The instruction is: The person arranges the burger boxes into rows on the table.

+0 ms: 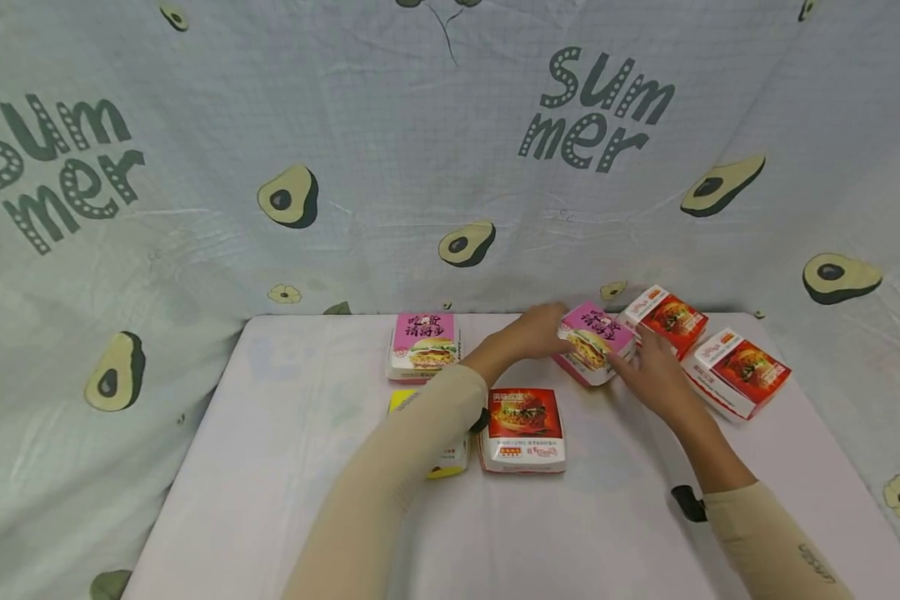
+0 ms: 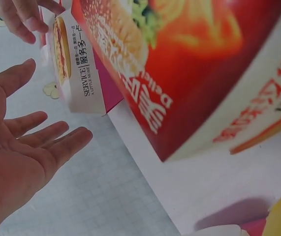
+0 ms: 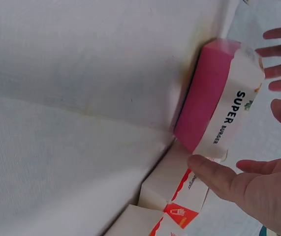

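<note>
A pink-topped burger box (image 1: pixel 598 332) stands turned at an angle toward the back right of the table. At its left side is my left hand (image 1: pixel 542 333), and my right hand (image 1: pixel 658 377) is at its right side. Spread fingers and a raised thumb show on the left hand (image 2: pixel 19 152) in the left wrist view. From the right wrist view, the right hand (image 3: pixel 265 184) has a straight digit reaching to the lower end of the pink box (image 3: pixel 214 93). Neither hand curls round it.
Two red-topped burger boxes, one behind (image 1: pixel 669 321) and one nearer (image 1: pixel 746 371), stand at the right. Another pink-topped box (image 1: pixel 423 343) is back left of centre. In front are a red-topped box (image 1: pixel 525 429) and a yellow box (image 1: pixel 450 461), partly hidden by my left sleeve. A patterned cloth (image 1: pixel 390 167) hangs behind the table.
</note>
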A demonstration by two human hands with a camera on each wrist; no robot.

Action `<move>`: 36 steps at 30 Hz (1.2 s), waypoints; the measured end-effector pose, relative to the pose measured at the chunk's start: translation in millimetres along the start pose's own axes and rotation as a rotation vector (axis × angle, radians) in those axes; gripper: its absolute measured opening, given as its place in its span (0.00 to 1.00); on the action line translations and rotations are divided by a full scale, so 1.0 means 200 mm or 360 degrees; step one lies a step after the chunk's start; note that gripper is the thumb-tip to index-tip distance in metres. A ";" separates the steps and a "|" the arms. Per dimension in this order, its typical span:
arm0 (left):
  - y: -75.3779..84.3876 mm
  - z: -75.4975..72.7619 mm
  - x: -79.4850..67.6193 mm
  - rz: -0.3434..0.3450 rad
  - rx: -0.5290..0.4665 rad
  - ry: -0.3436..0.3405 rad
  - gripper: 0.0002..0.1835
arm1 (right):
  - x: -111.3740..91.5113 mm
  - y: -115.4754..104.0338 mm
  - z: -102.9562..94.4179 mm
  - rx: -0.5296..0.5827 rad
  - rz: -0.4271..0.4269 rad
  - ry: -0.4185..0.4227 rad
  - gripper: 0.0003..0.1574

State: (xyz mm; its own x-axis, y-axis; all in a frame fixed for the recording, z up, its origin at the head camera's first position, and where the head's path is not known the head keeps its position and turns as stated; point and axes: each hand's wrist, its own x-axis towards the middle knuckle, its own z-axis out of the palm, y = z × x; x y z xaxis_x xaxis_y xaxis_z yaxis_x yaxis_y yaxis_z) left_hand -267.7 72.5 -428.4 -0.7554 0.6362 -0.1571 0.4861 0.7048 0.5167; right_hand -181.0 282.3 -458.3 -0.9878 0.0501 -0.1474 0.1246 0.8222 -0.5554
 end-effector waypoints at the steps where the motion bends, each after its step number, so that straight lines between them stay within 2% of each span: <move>1: 0.00 0.00 0.01 -0.0007 0.0006 0.0000 0.33 | 0.00 -0.01 0.00 0.0010 0.0017 -0.0004 0.57; 6: 0.01 0.02 0.03 -0.0037 -0.0001 0.0003 0.27 | 0.01 -0.02 0.02 -0.0015 0.0042 -0.0017 0.58; 12: 0.02 0.03 0.04 -0.0065 0.0103 -0.0007 0.23 | 0.02 -0.02 0.03 -0.0043 0.0022 -0.0029 0.52; 18: 0.02 0.03 0.02 -0.0080 0.0052 0.0006 0.15 | 0.02 -0.02 0.04 -0.0048 0.0058 -0.0035 0.47; 25: -0.01 0.03 -0.01 -0.0103 0.0063 0.0015 0.19 | 0.03 -0.06 0.05 -0.0037 0.0034 -0.0063 0.45; 30: -0.04 0.02 -0.03 -0.0139 0.0013 0.0011 0.21 | 0.05 -0.07 0.06 0.0019 -0.0035 -0.0079 0.44; 36: -0.07 0.02 -0.06 -0.0151 0.0033 0.0045 0.20 | 0.07 -0.07 0.07 0.0027 -0.0141 -0.0098 0.42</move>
State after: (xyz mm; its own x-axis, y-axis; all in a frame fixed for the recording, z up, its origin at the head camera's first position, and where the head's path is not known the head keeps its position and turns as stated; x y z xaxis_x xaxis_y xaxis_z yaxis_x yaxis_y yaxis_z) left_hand -263.5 55.6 -436.7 -0.8105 0.5572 -0.1806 0.4203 0.7680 0.4832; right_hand -195.9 264.2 -464.2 -0.9875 -0.0577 -0.1467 0.0390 0.8122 -0.5820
